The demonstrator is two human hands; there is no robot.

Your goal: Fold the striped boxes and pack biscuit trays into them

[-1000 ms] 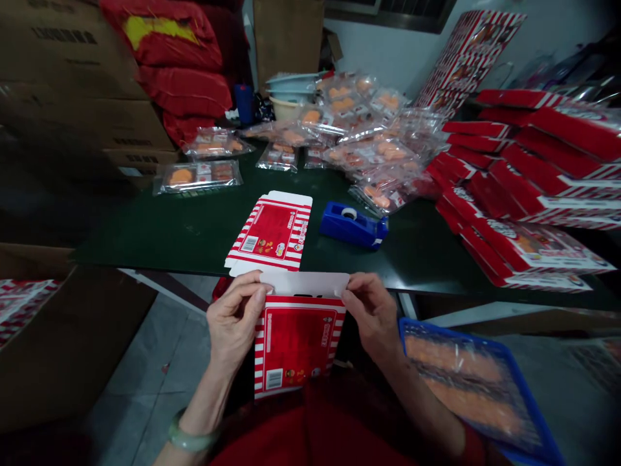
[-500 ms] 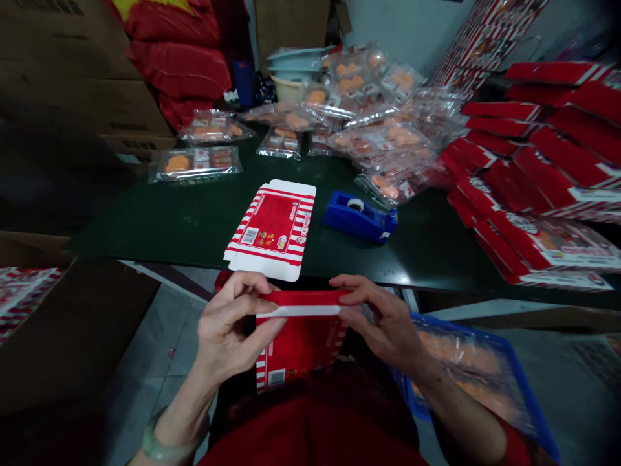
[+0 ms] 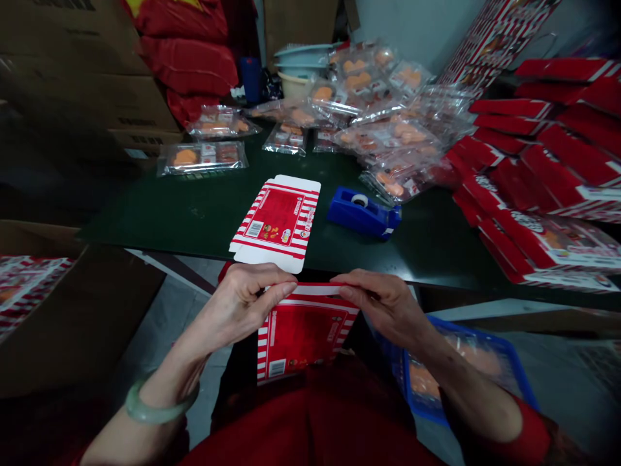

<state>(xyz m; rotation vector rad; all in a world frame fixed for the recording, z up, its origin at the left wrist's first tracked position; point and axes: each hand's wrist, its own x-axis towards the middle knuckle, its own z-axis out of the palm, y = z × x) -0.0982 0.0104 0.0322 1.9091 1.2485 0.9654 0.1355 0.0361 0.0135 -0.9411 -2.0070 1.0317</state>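
A red-and-white striped cardboard box (image 3: pixel 303 333) is in front of my body, below the table's front edge, its barcode side facing me. My left hand (image 3: pixel 250 298) pinches the upper left end of its top flap between thumb and fingers. At the upper right end, my right hand (image 3: pixel 381 301) grips the same flap the same way. The flap's white edge shows between the two hands. Just beyond lies a flat striped carton (image 3: pixel 279 220) on the table. Right of that carton stands a blue tape dispenser (image 3: pixel 363 212).
On the dark green table (image 3: pixel 194 213), clear packets (image 3: pixel 388 136) of orange pieces are heaped at the back. Red boxes (image 3: pixel 543 168) are stacked at the right. A blue crate (image 3: pixel 514 362) with packets is below right; an open cardboard carton (image 3: pixel 43 336) stands at the left.
The box's top flap has tipped down, so its red top face has narrowed and more of the barcode side shows. My left hand's fingers have closed together along the edge.
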